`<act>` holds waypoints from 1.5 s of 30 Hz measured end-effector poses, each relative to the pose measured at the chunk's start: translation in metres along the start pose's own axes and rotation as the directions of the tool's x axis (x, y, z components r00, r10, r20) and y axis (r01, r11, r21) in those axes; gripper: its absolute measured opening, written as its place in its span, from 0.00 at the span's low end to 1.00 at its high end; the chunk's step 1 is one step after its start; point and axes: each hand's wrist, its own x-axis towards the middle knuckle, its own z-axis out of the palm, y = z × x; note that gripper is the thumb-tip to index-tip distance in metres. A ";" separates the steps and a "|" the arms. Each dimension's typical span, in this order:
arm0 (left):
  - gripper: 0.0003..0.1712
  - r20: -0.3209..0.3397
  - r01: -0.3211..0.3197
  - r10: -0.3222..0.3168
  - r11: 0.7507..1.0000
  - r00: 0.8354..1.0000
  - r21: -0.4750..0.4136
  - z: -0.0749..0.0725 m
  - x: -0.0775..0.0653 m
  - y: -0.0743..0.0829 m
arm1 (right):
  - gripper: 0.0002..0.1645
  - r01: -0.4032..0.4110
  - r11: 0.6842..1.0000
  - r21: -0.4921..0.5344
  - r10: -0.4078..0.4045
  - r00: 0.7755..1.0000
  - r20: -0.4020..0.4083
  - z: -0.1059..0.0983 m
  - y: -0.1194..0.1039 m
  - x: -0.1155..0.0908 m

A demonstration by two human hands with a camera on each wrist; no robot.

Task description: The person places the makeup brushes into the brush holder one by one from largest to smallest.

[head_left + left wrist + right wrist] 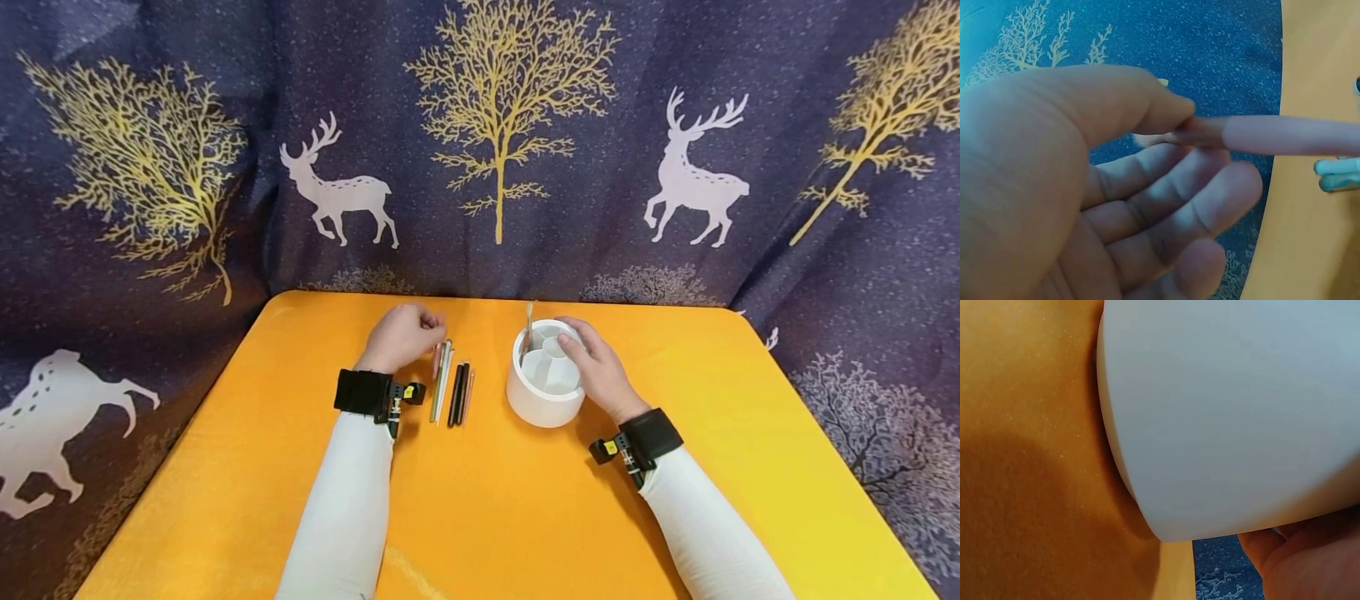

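My left hand (405, 335) pinches a makeup brush with a pink handle (1291, 135) between thumb and fingertips. The grip sits close to its bristles (1150, 139), while the other fingers lie loosely curved below. On the right, a round white divided organizer (546, 408) stands on the table, with one slim brush (529, 321) upright in a compartment at its left side. My right hand (602, 367) holds the organizer's right rim, its fingers around the outer wall and partly hidden behind it in the right wrist view.
Several slim sticks or brushes lie side by side between the hands: pale ones (444, 387), black ones (459, 396) and a thin pinkish one (469, 398). An orange cloth (480, 517) covers the table. Behind its far edge hangs a dark curtain (465, 267) with deer and trees.
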 end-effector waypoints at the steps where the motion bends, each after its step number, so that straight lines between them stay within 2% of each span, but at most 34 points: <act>1: 0.19 -0.011 -0.007 0.007 1.000 1.000 -0.012 -0.001 0.000 0.001 | 0.32 0.000 1.000 0.002 0.000 1.000 0.001 0.000 -0.001 0.000; 7: 0.09 -0.089 -0.054 0.048 0.996 0.995 -0.068 -0.002 -0.001 0.010 | 0.33 0.005 1.000 0.010 -0.005 1.000 0.005 0.000 -0.002 -0.001; 14: 0.10 -0.156 -0.090 0.081 0.994 0.984 -0.056 0.000 0.000 0.019 | 0.32 0.001 1.000 0.014 -0.001 1.000 0.010 0.000 -0.002 -0.001; 22: 0.10 -0.198 -0.128 0.111 0.989 0.974 -0.074 0.001 0.000 0.028 | 0.30 -0.008 1.000 0.011 0.008 1.000 0.010 0.001 -0.004 -0.002; 27: 0.09 -0.235 -0.169 0.141 0.981 0.962 -0.100 0.003 -0.001 0.034 | 0.31 -0.009 1.000 0.012 0.009 1.000 0.009 0.000 -0.005 -0.002; 31: 0.09 -0.245 -0.200 0.153 0.963 0.958 -0.181 0.005 -0.001 0.040 | 0.31 -0.012 1.000 0.000 0.012 1.000 0.007 0.000 -0.005 -0.002; 36: 0.08 -0.255 -0.239 0.163 0.922 0.953 -0.304 0.007 -0.002 0.044 | 0.31 -0.010 1.000 -0.002 0.010 1.000 0.010 0.000 -0.007 -0.003; 39: 0.08 -0.269 -0.268 0.183 0.908 0.946 -0.322 0.008 -0.003 0.047 | 0.32 -0.009 1.000 0.006 0.009 1.000 0.013 0.000 -0.006 -0.003; 45: 0.08 -0.290 -0.291 0.198 0.900 0.936 -0.325 0.013 -0.003 0.053 | 0.33 -0.015 1.000 0.015 0.015 1.000 0.014 0.000 -0.005 -0.003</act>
